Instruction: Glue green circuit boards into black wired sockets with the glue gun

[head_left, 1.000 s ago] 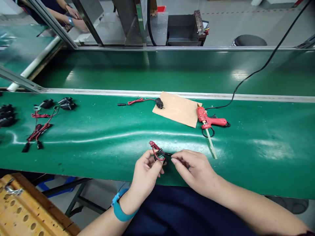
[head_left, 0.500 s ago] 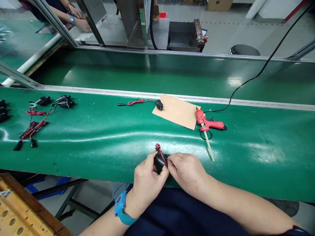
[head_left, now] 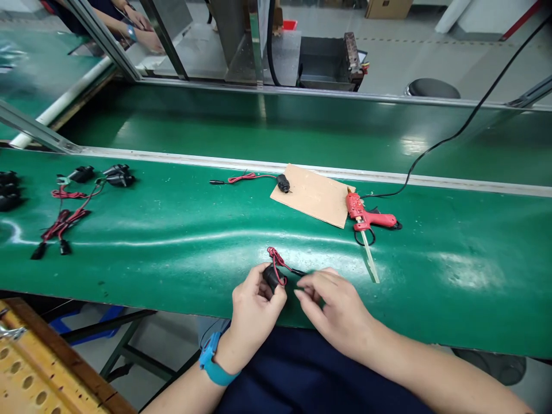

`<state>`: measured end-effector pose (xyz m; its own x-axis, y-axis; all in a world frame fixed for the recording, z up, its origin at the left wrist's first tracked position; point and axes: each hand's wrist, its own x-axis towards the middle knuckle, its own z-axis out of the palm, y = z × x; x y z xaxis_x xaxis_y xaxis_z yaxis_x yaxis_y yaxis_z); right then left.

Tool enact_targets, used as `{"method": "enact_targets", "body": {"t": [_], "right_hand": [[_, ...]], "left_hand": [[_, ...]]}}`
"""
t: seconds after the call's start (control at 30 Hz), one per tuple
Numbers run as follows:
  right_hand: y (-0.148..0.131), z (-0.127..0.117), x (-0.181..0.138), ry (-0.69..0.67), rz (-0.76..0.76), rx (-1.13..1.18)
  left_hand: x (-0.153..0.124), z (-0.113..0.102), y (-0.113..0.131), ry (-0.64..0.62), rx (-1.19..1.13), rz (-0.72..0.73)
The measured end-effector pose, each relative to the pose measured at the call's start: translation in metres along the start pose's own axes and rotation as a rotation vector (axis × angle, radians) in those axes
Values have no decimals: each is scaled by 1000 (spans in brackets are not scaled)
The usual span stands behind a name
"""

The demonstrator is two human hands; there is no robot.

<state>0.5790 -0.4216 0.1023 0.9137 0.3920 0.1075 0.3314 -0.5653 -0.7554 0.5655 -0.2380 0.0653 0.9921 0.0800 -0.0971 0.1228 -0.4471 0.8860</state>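
My left hand (head_left: pixel 256 307) grips a small black cylindrical part (head_left: pixel 272 277) between thumb and fingers, near the front edge of the green bench. A thin red and black wire (head_left: pixel 276 256) runs from this part in a small bundle and ends in a slim black plug (head_left: pixel 298 272). My right hand (head_left: pixel 334 302) is just to the right, thumb and index finger apart with a gap between them. Its fingertips are close to the plug; whether they touch it I cannot tell. A similar black part (head_left: pixel 283 183) with a red wire lies farther back, on a cardboard piece (head_left: pixel 317 198).
A red glue gun (head_left: pixel 366 214) with a glue stick lies by the cardboard, its black cord (head_left: pixel 448 137) rising to the right. Several wired black parts (head_left: pixel 118 176) lie on the left. A metal frame rail (head_left: pixel 302 93) crosses behind. Another person's hands (head_left: pixel 144 31) are at far left.
My right hand's finger and thumb have parted and drawn slightly away from the black part. The wire and plug now stick out to the right. My left hand still holds the part, slightly turned.
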Motion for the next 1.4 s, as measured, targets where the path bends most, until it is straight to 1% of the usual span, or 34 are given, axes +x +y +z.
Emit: {"method": "enact_targets", "body": {"t": [0.03, 0.1, 0.2, 0.33, 0.4, 0.5, 0.63, 0.77, 0.83, 0.9, 0.93, 0.97, 1.03, 1.07, 1.13, 1.23, 1.33, 1.4], "right_hand": [[-6, -5, -4, -5, -26, 86], [-17, -12, -11, -63, -59, 238], [-31, -15, -16, -119, -88, 371], [-38, -6, -12, -88, -136, 481], [-38, -1, -8, -72, -132, 527], [-37, 4, -4, -74, -100, 543], [-39, 6, -3, -87, -72, 508], [-40, 7, -3, -90, -59, 431], [-36, 6, 2, -45, -70, 337], [-28, 4, 10, 34, -118, 183], [-23, 3, 16, 48, -150, 99], [-17, 2, 23, 35, -181, 26], [-8, 2, 38, -73, -237, -71], [-5, 3, 45, -135, -264, -96], [-3, 8, 57, -213, -322, -118], [-10, 22, 66, -240, -424, -157], [-24, 40, 67, -191, -528, -267], [-33, 54, 64, -212, -601, -301]], "left_hand": [[2, -1, 2, 11, -75, -42], [5, -1, 4, 28, -178, -86], [7, 0, 5, 61, -211, -88], [2, 3, 1, 92, -116, -25], [0, 3, -1, 103, -46, 31], [-2, 3, -4, 155, 46, 131], [-3, 4, -10, 203, 140, 224], [-2, 3, -17, 176, 216, 284], [-2, 0, -17, 132, 267, 320], [-1, -5, -14, 96, 346, 385], [-1, -8, -12, 87, 395, 429], [0, -13, -9, 84, 443, 469], [2, -25, -4, 95, 515, 509], [3, -32, -2, 103, 529, 494], [4, -49, -1, 149, 504, 404], [0, -73, -5, 288, 384, 208], [-11, -93, -12, 377, 108, -51], [-23, -103, -16, 424, -136, -203]]}}
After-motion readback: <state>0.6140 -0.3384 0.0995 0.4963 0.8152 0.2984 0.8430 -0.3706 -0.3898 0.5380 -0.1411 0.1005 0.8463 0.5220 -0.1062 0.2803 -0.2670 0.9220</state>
